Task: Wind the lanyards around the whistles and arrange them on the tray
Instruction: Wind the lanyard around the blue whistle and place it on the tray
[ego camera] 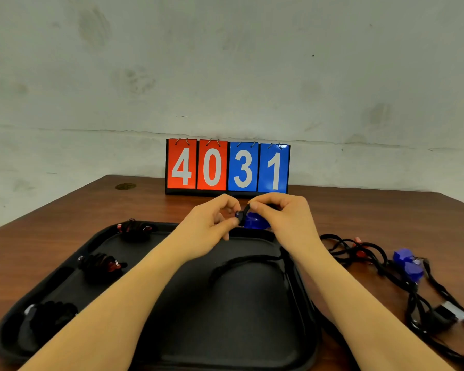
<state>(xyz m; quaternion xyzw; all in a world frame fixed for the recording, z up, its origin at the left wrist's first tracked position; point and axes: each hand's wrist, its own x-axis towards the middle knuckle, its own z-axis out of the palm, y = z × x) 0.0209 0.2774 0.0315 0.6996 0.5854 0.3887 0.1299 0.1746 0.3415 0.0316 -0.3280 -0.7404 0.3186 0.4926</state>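
Holding: we grip a blue whistle (255,220) between both hands, raised above the far rim of the tray (303,298).
Left hand (212,223): fingers curled, thumb and fingertips pinching the small dark end at the whistle's left side.
Right hand (284,212): fingers curled over the top of the whistle, pinching the black cord where it meets the body; the blue body shows just below these fingers.
Whistle relative to hands: it lies between them, touching both, nearer the right palm.
Lanyard (241,263): we see a black cord lying in a loose curve on the tray floor, below the hands and running toward the right rim; its link to the held whistle is hidden behind the right wrist.
Wound whistles: three cord-wrapped bundles sit along the tray's left side, one at the far corner (134,228), one in the middle (102,263), one near us (51,317).
Unwound pile (386,266): tangled black cords rest on the table right of the tray, well apart from the hands, with another blue whistle (409,263) among them.
Scoreboard (227,167): it stands upright on the table (65,218) beyond the hands, reading 4031, two red cards and two blue.
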